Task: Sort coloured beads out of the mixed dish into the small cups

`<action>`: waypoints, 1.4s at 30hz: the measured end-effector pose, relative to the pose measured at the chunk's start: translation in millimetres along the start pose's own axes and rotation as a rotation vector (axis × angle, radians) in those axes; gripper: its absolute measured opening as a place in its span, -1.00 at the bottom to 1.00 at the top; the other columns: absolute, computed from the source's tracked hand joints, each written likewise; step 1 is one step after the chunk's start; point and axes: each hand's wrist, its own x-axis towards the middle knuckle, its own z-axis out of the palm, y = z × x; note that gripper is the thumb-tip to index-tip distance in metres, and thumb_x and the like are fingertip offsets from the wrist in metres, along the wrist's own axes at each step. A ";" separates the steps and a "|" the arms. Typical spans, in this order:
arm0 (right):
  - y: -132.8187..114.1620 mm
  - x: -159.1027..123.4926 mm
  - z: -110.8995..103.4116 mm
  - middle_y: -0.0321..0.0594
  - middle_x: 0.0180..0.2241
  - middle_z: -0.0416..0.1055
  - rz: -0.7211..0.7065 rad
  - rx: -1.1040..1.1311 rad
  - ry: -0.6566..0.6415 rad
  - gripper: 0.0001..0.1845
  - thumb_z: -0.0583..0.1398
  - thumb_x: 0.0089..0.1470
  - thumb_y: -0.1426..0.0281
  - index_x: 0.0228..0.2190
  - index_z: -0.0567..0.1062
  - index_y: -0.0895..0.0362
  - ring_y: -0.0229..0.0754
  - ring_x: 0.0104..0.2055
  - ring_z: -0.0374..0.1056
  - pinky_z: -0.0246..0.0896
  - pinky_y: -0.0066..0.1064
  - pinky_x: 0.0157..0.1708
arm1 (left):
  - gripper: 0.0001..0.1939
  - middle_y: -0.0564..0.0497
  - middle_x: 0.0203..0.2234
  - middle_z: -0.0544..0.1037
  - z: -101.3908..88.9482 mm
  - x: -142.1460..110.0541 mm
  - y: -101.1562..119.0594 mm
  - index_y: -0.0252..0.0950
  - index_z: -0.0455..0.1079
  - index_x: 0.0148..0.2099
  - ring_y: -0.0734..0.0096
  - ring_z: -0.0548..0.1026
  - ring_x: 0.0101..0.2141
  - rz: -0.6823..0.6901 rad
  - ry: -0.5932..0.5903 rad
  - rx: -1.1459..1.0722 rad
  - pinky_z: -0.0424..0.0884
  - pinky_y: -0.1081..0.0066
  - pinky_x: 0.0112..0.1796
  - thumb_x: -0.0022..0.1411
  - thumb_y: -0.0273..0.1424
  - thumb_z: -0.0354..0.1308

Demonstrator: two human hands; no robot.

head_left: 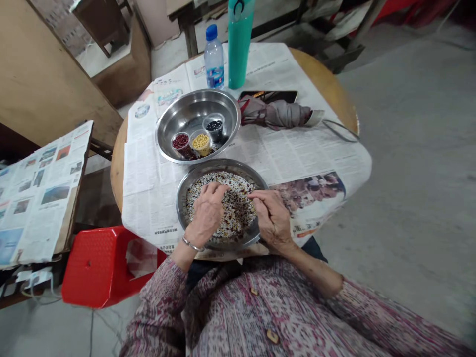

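Over on the far left, a sheet of newspaper point(37, 193) lies on a board, with a red plastic stool point(107, 263) tucked below the round wooden surface point(320, 69). Moving in, here's the left hand point(207, 213), a metal bangle point(191, 243) at its wrist, fingers curled down onto the near-left part of the mixed grains point(238, 213). That pale, speckled heap fills a shallow steel plate point(222, 166) at the near edge of the surface. It's a round spread with no long axis, so it points nowhere in particular. Both hands are right over it, apart from each other with a narrow gap of grains between them. Now the right hand point(271, 218), at the plate's right side, its fingertips point(250, 195) pinched together over the heap. Is anything held in either hand? Can't tell from here. Beyond the plate sits a steel bowl point(234, 116) carrying cups of red beans point(181, 141), yellow grains point(201, 143) and black seeds point(214, 126). Further right, a folded umbrella point(275, 114) lies on the newspaper point(316, 153).
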 end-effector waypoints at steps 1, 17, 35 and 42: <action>-0.2 0.1 0.2 -0.22 -0.24 0.53 -0.001 0.001 0.001 -0.80 0.10 0.31 0.42 -0.19 0.53 0.02 -0.08 -0.13 0.40 0.30 -0.17 -0.07 | -0.62 -0.08 0.00 0.47 -3.5 -3.1 -1.1 -0.23 0.36 0.08 0.24 0.41 0.03 -0.029 0.025 0.042 0.44 0.21 0.09 0.35 -0.68 -0.06; -0.6 1.0 0.2 -0.20 -0.25 0.54 0.023 -0.010 -0.004 -0.79 0.09 0.31 0.36 -0.22 0.54 0.02 -0.05 -0.14 0.41 0.32 -0.12 -0.07 | -0.76 -0.04 -0.20 0.58 9.7 1.4 16.0 -0.27 0.45 -0.05 0.27 0.54 -0.13 -0.041 -0.213 -0.132 0.48 0.25 0.03 0.31 -0.62 0.09; -2.8 2.6 0.0 -0.20 -0.26 0.54 0.032 0.008 0.003 -0.79 0.09 0.31 0.35 -0.22 0.54 0.01 -0.05 -0.14 0.41 0.32 -0.13 -0.09 | -0.76 -0.08 -0.09 0.51 9.7 44.3 4.5 -0.23 0.44 -0.01 0.24 0.46 -0.05 -0.010 -0.101 0.112 0.43 0.24 0.01 0.46 -0.50 -0.04; -3.0 2.6 -0.6 -0.21 -0.26 0.54 0.031 0.015 -0.004 -0.79 0.09 0.31 0.35 -0.22 0.55 0.00 -0.05 -0.14 0.42 0.33 -0.13 -0.08 | -0.77 -0.07 -0.19 0.55 -4.3 13.5 -12.1 -0.26 0.38 0.03 0.29 0.53 -0.16 -0.125 -0.074 0.127 0.46 0.30 -0.05 0.48 -0.50 -0.08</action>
